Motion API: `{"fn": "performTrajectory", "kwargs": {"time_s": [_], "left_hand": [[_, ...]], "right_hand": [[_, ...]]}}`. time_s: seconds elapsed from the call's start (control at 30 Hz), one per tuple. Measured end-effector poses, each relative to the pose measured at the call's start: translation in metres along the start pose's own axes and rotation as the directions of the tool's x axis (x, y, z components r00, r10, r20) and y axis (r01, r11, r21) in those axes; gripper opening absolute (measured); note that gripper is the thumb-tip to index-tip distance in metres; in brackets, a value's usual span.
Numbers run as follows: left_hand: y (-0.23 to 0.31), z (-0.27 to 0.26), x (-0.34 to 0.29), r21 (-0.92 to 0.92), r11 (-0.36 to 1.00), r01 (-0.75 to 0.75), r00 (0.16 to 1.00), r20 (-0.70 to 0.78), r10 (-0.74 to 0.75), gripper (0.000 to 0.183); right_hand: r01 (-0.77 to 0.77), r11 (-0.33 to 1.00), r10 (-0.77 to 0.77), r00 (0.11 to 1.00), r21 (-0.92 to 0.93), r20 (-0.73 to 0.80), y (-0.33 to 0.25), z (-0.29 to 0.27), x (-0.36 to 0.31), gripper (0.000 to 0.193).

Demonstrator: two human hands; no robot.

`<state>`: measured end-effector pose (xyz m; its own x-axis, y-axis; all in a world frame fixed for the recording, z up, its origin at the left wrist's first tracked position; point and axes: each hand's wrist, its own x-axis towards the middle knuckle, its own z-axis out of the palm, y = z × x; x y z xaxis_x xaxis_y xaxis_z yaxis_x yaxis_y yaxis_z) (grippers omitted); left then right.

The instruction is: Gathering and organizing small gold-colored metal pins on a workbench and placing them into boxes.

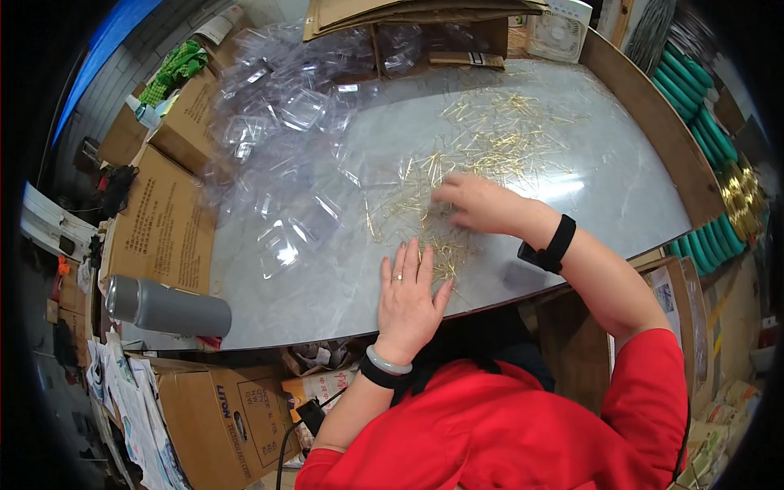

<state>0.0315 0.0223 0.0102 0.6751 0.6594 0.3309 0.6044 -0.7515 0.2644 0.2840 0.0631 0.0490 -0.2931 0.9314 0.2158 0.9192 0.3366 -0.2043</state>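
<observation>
pins (510, 147) lie loose over the middle and far side of the table (621, 204), none visibly ordered, so most work looks left; left hand (408, 306) spread flat near table front, gripping nothing visible, right hand (486, 206) curled mid-table, can't tell grasp, clear plastic boxes (302, 110) table-left.

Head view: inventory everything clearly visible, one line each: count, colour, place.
Thin metal pieces: many, gold, table's middle and far side
Plastic containers: many, clear, table's left half
Table: one, grey, centre
Bottle: one, grey, table's near left corner
Cardboard boxes: several, brown, left of and below table
Fan: one, white, table's far right corner
Coils: several, green, beyond table's right side
Wire bundle: count unclear, gold, beside the coils
Sleeves: two, red, lower edge
Left hand: one, black wristband, flat beside pieces
Right hand: one, black wristband, over pieces
</observation>
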Motion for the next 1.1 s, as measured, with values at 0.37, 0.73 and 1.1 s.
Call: {"fn": "performTrajectory", "kwargs": {"time_s": [0.37, 0.73, 1.1], "left_hand": [[-0.006, -0.007, -0.006, -0.078, 0.997, -0.022, 0.999, 0.046, 0.025, 0.079], [-0.007, -0.01, -0.007, -0.104, 0.993, -0.057, 0.996, 0.059, 0.063, 0.073], [-0.003, -0.01, -0.005, -0.076, 0.993, -0.09, 0.996, 0.017, 0.092, 0.056]], "right_hand": [[0.143, 0.989, -0.141, 0.988, 0.032, -0.06, -0.059, -0.009, -0.066, 0.055], [-0.04, 0.925, 0.131, 0.967, 0.378, -0.217, -0.084, 0.015, -0.077, 0.045], [0.051, 0.998, -0.041, 0.973, -0.039, 0.226, -0.029, -0.005, 0.007, 0.039]]}}
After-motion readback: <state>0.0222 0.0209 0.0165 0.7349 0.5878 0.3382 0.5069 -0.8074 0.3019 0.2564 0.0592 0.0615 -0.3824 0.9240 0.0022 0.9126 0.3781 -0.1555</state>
